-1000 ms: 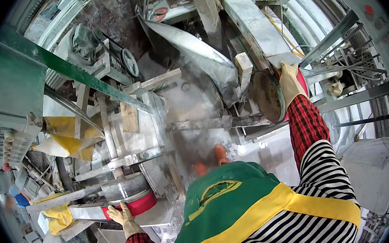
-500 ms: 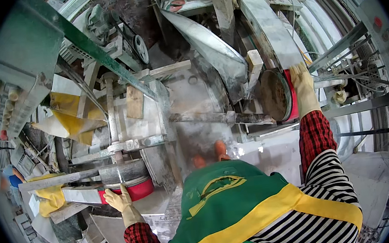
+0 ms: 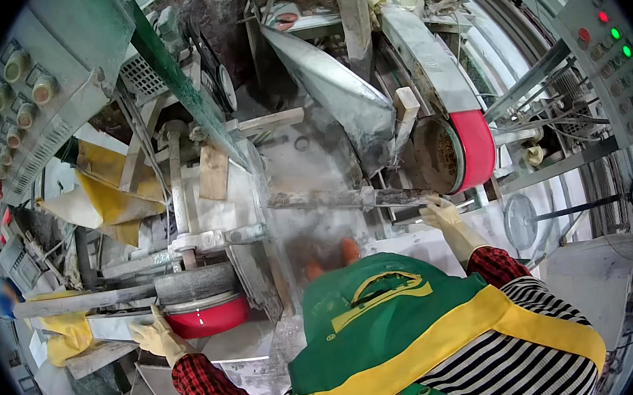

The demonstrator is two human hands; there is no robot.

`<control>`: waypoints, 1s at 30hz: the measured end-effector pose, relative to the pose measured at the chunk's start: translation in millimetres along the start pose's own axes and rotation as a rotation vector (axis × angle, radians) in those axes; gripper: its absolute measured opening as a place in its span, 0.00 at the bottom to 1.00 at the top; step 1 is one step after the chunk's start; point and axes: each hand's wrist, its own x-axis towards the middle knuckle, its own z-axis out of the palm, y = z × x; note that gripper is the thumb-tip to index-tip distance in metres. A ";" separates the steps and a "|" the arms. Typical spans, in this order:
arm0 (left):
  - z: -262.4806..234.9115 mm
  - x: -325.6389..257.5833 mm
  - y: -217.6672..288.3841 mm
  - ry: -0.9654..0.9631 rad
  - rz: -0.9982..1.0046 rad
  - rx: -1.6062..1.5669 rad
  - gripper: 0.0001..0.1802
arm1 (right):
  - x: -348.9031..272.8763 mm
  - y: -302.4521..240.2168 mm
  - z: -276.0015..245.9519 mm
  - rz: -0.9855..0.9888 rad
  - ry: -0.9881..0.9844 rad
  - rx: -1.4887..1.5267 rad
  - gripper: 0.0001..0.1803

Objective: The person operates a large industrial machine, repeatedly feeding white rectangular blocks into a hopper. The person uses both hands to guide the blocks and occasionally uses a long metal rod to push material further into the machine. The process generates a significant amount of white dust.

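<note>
Slab (image 3: 125,325) edge dust-blurred, left hand (image 3: 157,336) perhaps touching

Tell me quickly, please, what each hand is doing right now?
Left hand: gloved, resting on a slab by the red wheel.
Right hand: gloved, on a dusty bar.

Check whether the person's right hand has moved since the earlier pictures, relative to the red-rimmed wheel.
Yes. The yellow-gloved right hand has come down off the red-rimmed round wheel; earlier it lay against the wheel's side, and now it rests on the dusty grey bar just below.

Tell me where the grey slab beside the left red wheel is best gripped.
Grip the grey slab by its bare near edge, from the person's side below, probably: the red wheel blocks its right end, and the left hand already rests there.
</note>
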 end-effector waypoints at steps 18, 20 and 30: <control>36.7 -38.0 -3.5 -0.138 -0.016 -0.352 0.42 | 4.1 29.4 92.0 0.005 -0.219 -0.341 0.27; 75.8 -45.0 -46.9 -0.059 0.087 -0.542 0.40 | -6.7 21.9 122.4 -0.100 -0.318 -0.334 0.28; -78.3 -208.9 158.1 -0.677 0.627 -1.112 0.46 | -62.7 -68.6 240.3 0.004 -0.877 0.223 0.36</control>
